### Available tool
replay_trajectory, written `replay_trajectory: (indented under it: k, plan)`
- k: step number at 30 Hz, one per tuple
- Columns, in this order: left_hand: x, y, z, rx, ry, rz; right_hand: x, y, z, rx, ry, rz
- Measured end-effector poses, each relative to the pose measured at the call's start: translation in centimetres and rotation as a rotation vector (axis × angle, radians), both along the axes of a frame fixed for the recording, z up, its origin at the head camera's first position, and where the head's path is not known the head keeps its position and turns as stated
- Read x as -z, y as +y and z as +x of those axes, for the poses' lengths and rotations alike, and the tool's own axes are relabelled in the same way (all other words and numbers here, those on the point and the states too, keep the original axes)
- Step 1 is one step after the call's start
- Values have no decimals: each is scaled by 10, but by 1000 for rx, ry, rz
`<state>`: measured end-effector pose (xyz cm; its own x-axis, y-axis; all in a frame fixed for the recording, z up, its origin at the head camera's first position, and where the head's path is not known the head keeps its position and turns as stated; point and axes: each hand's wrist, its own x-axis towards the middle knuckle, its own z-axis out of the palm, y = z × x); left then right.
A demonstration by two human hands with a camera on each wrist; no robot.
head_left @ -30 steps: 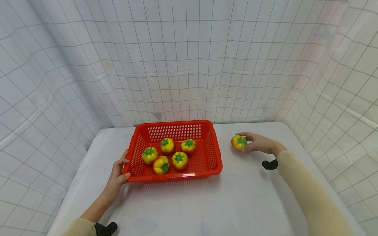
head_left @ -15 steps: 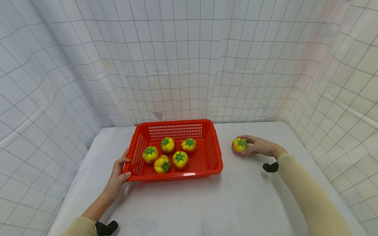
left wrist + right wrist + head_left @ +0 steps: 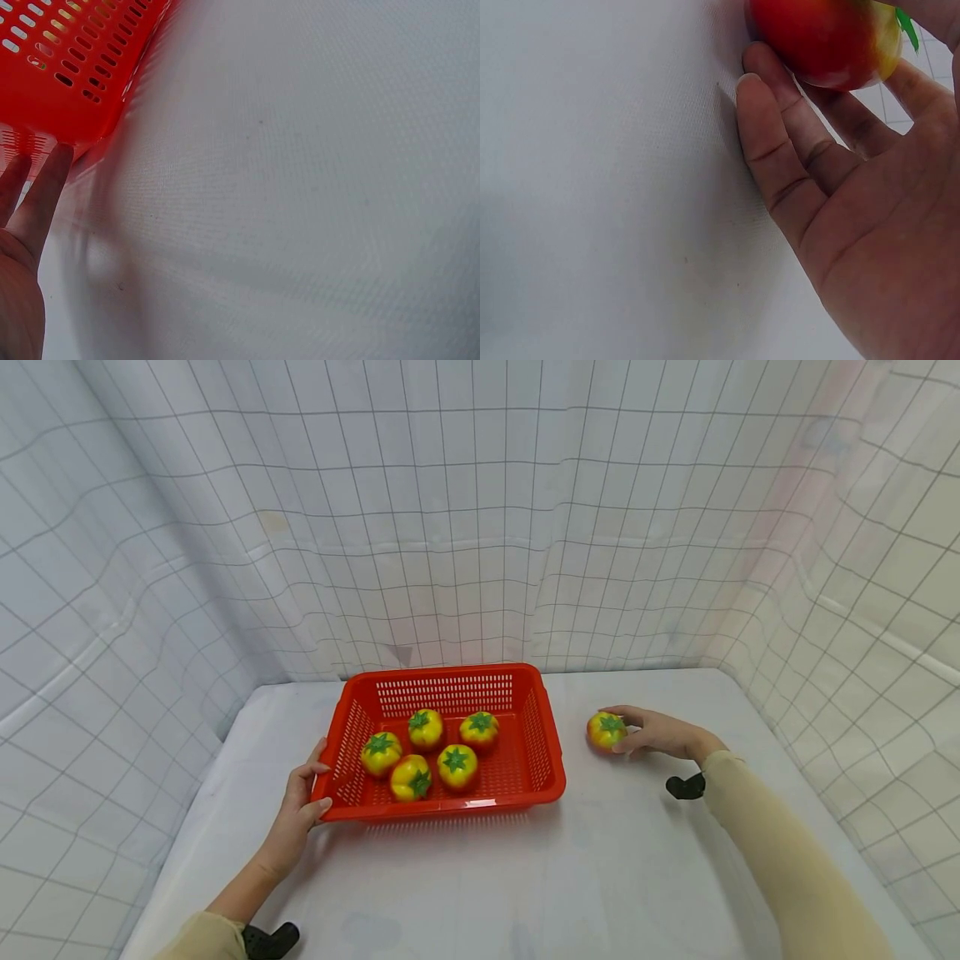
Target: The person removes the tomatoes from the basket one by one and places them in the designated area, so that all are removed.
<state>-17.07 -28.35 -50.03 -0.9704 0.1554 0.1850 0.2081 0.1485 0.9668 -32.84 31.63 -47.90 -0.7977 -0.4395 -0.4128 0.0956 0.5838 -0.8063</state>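
In the head view, a red slotted plastic basket [image 3: 536, 797] stands on the table with several red-and-yellow toy tomatoes [image 3: 457, 767] inside, each topped with a green star-shaped leaf. My left hand [image 3: 292, 818] grips the basket's left end, thumb over the front corner of the rim. From the left wrist view, two fingertips [image 3: 52, 169] touch the basket's outer side. Right of the basket, my right hand [image 3: 660, 732] holds one more toy tomato [image 3: 604, 731] between thumb and fingers, at or just over the table. Its red underside fills the top of the right wrist view.
A white cloth covers the table [image 3: 480, 885]. White curtains with a dark grid [image 3: 450, 527] hang close behind it and along both sides. A black wrist device [image 3: 686, 787] sits below each forearm.
The tomato in my right hand has shifted very slightly towards me. My left hand keeps its grip, and the basket and the tomatoes in it stay where they were.
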Motion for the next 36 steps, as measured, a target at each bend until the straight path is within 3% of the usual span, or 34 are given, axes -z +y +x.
replay_trajectory:
  k: [36]
  plan:
    - [-1, 3, 0, -19, 9, -6, -1, -4, 2, 8, -3, 26]
